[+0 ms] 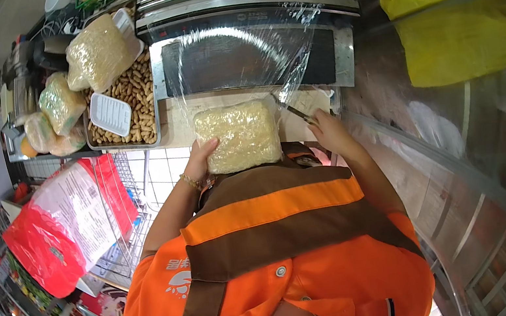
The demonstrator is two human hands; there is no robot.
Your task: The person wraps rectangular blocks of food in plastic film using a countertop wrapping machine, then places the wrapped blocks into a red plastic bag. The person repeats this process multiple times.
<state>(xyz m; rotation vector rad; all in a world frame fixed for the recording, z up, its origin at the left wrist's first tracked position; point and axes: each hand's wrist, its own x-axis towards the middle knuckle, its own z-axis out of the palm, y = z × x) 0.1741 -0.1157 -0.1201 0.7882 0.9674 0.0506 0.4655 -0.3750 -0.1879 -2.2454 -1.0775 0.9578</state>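
My left hand (203,155) grips the left edge of a block-shaped pack (237,135) of pale yellowish food in clear film, held at the counter's front edge. From the pack a sheet of clear plastic film (237,56) stretches up over the dark plate of the wrapping machine (350,48). Right of the pack, my right hand (328,128) holds a slim dark blade (296,114) that points up and left to the film near the pack's upper right corner. Whether the blade touches the film, I cannot tell.
At the left stands a metal tray (157,118) of unshelled peanuts with a white foam tray (111,114) and a large wrapped pack (97,51) on it. Several bagged packs (61,104) lie beside it. A wire cart with a red bag (55,239) is below; a yellow bag (460,26) is far right.
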